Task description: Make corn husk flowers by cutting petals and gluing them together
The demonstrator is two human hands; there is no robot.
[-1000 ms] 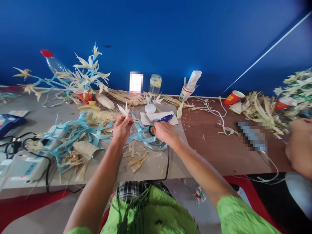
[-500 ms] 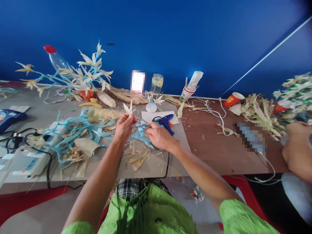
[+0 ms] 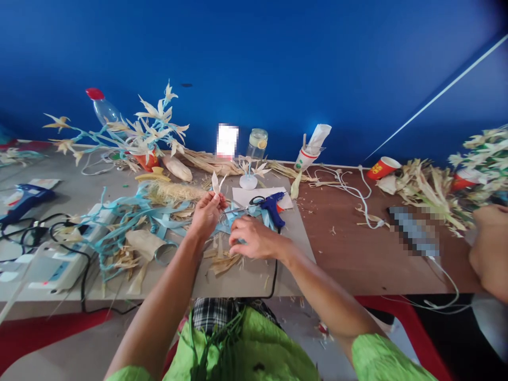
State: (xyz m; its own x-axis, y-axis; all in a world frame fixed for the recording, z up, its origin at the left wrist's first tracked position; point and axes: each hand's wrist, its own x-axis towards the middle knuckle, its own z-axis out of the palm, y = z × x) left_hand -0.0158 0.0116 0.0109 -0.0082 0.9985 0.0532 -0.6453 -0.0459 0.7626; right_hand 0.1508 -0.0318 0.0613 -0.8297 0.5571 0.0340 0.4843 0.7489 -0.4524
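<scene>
Between the fingertips of my left hand (image 3: 207, 216) is a pale corn husk flower (image 3: 216, 182), its pointed petals upward. My right hand (image 3: 254, 239) hovers over the table just to the right, fingers loosely curled and apart, with nothing visible in them. Beyond it lie scissors (image 3: 257, 200) with a dark handle, and beside them a blue glue gun (image 3: 273, 206) partly on a white sheet (image 3: 243, 197). Light blue strips (image 3: 166, 223) spread left of my left hand. Husk scraps (image 3: 225, 265) lie below my hands.
A husk-flower branch arrangement (image 3: 153, 127) stands at the back left in a red cup (image 3: 146, 160). A small round-based flower stand (image 3: 248, 182) is at centre back. The power strip (image 3: 75, 259) and cables lie left. A phone (image 3: 413, 230) and another person's hand (image 3: 492, 243) are right.
My right hand has drawn back toward me, away from the scissors, and its fingers have loosened. My left hand still holds the husk flower, now turned slightly. The view has shifted a little.
</scene>
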